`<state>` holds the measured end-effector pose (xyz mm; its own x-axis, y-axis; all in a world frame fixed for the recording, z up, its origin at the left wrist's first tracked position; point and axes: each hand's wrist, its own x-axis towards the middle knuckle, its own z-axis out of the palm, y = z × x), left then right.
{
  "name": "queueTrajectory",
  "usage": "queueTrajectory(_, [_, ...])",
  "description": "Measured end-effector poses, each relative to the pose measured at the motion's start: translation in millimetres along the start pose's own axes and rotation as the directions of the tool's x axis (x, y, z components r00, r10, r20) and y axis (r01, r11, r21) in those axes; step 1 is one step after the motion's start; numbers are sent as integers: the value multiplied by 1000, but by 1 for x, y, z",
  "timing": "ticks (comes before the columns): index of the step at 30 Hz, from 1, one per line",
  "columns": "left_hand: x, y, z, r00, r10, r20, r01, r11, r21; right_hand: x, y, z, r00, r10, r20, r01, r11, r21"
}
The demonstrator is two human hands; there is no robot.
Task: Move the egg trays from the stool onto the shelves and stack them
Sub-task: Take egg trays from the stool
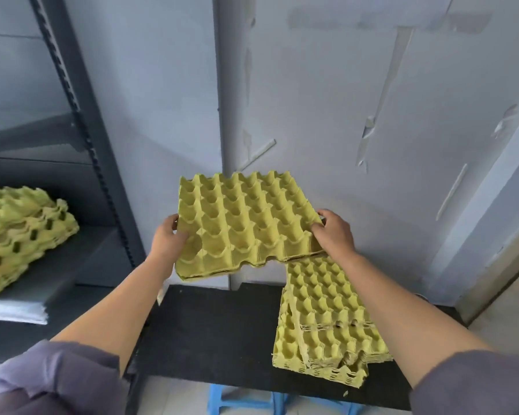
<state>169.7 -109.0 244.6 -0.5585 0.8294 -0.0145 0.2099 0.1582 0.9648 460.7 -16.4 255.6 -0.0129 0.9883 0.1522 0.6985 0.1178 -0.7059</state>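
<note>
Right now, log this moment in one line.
left hand, right hand: grip egg tray aloft | stool stack: on board | shelf stack: present

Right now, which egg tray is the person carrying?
Look above the black board on the blue stool. There the left hand and right hand hold a tray in the air. The board pile and shelf pile just lie there.

The view's left edge is cutting off the blurred shelf stack (21, 235), the black board (216, 330) is hiding most of the blue stool (237, 399), and the held tray (246, 223) is covering the far end of the pile (327, 319) along the board's right edge and, probably, the fingers of the left hand (168, 238).
</note>
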Motion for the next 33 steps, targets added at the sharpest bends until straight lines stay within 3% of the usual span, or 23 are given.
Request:
queueTrajectory(7, [-19,-17,-151,990,66,-122,-52,992,118,-58,-109,72,992,-111,55,109,993,45])
queueTrajectory(12, [-37,-48,-262,970,34,-239,19,976,215,-109,-185,142,968,-213,133,211,977,26])
queueTrajectory(18, [-57,-86,-362,935,-70,-348,140,974,181,-159,-249,213,934,-264,240,261,964,47])
queueTrajectory(26, [-66,-113,-457,841,-127,-526,224,967,124,-184,-330,282,844,-421,333,408,906,113])
queueTrajectory(33, [-81,-134,-540,723,-135,-678,227,973,48,-209,-408,342,713,-551,432,520,830,200])
